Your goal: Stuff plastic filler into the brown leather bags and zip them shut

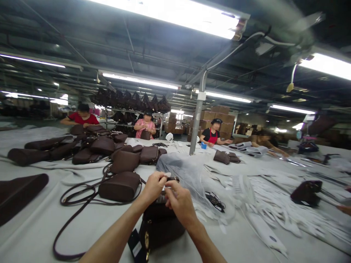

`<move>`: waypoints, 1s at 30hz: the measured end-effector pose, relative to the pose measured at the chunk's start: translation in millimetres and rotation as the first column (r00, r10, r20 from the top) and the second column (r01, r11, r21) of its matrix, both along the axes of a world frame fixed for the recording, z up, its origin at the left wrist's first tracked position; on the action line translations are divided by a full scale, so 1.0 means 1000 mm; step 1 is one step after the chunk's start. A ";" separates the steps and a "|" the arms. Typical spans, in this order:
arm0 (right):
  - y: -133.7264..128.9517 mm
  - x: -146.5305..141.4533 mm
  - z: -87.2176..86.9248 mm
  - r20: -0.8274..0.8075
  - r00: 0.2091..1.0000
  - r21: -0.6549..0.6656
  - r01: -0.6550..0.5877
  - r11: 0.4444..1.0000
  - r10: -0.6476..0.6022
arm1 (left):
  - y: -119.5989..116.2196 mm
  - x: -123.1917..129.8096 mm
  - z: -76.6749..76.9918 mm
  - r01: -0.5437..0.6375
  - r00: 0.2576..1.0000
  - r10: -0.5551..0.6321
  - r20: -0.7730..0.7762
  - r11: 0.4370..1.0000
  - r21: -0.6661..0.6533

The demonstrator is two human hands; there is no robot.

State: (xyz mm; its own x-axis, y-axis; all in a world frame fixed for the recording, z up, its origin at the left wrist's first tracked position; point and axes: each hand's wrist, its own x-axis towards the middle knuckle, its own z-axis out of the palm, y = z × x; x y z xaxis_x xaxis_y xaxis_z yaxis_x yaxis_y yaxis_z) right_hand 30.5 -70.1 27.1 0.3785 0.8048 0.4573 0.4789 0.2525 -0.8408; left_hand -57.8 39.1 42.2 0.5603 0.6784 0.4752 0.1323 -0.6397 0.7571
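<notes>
A dark brown handbag [164, 224] with gold-coloured metal fittings stands on the table right in front of me, partly covered by my forearms. A black hang tag [135, 245] with a white label lies at its left side. Above the bag, my left hand [155, 187] is closed in a pinch on its short strap [173, 179], and a small white piece [166, 174] shows at the fingertips. Close beside it, my right hand [179, 199] has its thumb and forefinger pressed together by the strap; what lies between them is hidden.
Brown bags [119, 186] with long straps are heaped to the left. Clear plastic sheeting [182, 175], black cords [215, 201] and white strips [274, 204] lie ahead and right. A metal post [195, 131] rises from the table. Several people work across it.
</notes>
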 end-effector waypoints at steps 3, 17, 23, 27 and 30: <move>-0.006 0.005 0.010 -0.176 0.950 0.041 -0.256 0.966 0.259 | -0.004 0.001 0.000 0.047 0.999 -0.046 0.022 0.996 -0.075; -0.008 0.024 0.016 -0.583 0.803 -0.048 -0.188 0.981 0.125 | -0.027 0.001 -0.014 -0.062 0.996 0.054 0.068 0.992 0.114; -0.003 0.028 0.008 -0.466 0.881 -0.195 -0.193 0.962 0.083 | -0.028 0.000 -0.019 -0.111 0.992 0.120 -0.028 0.972 0.207; 0.000 0.032 0.007 -0.454 0.887 -0.213 -0.195 0.957 0.080 | -0.028 0.000 -0.021 -0.104 0.992 0.117 -0.048 0.970 0.221; 0.002 0.032 0.008 -0.476 0.875 -0.183 -0.202 0.962 0.093 | -0.028 -0.001 -0.022 -0.070 0.994 0.088 -0.062 0.964 0.256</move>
State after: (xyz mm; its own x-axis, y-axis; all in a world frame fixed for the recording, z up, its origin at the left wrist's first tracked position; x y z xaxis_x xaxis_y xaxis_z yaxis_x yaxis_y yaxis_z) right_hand 62.8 -67.9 34.7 0.3701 0.9266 0.0662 -0.0024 0.0722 -0.9974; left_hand -59.3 11.5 19.8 0.5488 0.5846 0.5976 0.2382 -0.7946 0.5585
